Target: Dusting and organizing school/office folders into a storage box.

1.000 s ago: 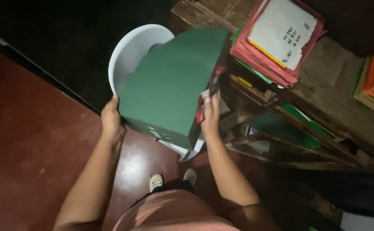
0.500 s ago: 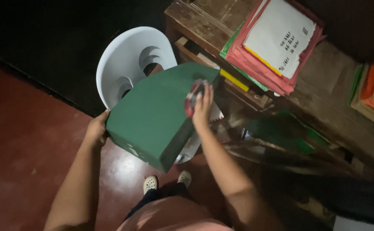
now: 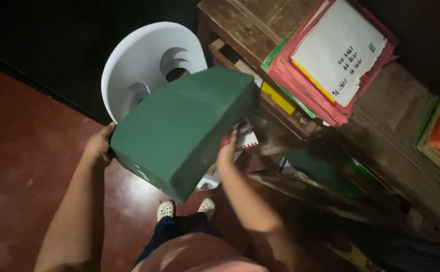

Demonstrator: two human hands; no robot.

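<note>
In the head view, at centre frame, the left hand point(image 3: 98, 146) and right hand point(image 3: 227, 151) clasp opposite sides of a thick green folder point(image 3: 184, 126), tilted above the white plastic chair point(image 3: 144, 65). Keeping both palms pressed flat and level would likely stop it slipping against the wooden shelf point(image 3: 300, 116) at upper right.

Light: dim — a glossy highlight on the red floor point(image 3: 139, 194) near the feet.
Shadows: far left is black.
Focus: soft — wooden shelf point(image 3: 381, 131) interior murky.
</note>
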